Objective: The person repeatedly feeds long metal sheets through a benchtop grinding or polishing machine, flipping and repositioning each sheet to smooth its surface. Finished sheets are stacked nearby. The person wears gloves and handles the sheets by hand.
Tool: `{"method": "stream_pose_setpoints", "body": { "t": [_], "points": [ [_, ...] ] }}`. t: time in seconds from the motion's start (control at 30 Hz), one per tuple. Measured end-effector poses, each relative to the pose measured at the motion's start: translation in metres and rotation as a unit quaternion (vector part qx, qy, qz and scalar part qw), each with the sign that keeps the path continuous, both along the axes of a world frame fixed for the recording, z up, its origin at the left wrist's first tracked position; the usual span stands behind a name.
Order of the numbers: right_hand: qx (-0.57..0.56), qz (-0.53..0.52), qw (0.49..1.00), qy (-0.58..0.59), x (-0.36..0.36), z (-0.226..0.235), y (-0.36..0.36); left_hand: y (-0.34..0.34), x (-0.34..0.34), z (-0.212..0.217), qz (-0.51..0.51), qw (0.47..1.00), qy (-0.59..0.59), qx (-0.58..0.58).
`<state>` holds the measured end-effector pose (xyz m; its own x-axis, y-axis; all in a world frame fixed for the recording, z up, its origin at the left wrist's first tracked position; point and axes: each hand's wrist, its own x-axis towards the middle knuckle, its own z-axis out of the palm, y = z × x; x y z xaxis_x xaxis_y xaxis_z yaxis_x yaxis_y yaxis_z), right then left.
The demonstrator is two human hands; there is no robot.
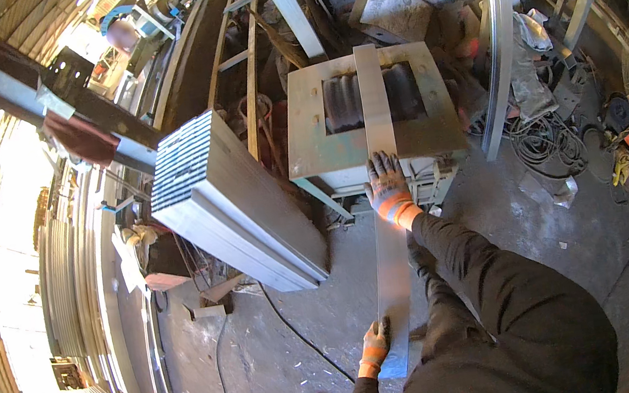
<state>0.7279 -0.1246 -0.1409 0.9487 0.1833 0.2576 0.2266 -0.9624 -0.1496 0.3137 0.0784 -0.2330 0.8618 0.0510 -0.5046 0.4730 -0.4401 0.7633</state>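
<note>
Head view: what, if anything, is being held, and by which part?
A long flat strip: the left hand holds its left edge near the close end; the right hand lies on top.

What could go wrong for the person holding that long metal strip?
The gloved right hand rests on the strip near the dark ridged part inside the metal box; if that moves, it might snag the hand. The strip could slide if the left hand loses its near end. The dark cable might trip someone.

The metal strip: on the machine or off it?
Partly on: the strip crosses the machine's top, its near part reaching past the left hand.
</note>
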Motion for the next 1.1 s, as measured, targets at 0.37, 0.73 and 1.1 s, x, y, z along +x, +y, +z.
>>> {"method": "stream_pose_setpoints", "body": {
  "t": [0.37,0.73,1.1],
  "points": [
    [0.055,0.027,0.995,0.078,-0.217,0.008,0.032,0.017,-0.212,0.057,0.041,0.997,0.045,0.05],
    [0.575,-0.05,0.812,0.079,-0.066,-0.022,0.003,-0.006,-0.086,0.129,0.083,0.991,-0.098,0.026],
    [0.094,0.054,0.989,-0.099,0.285,-0.02,-0.078,-0.07,0.283,0.061,-0.25,0.883,-0.241,0.317]
  ]
}}
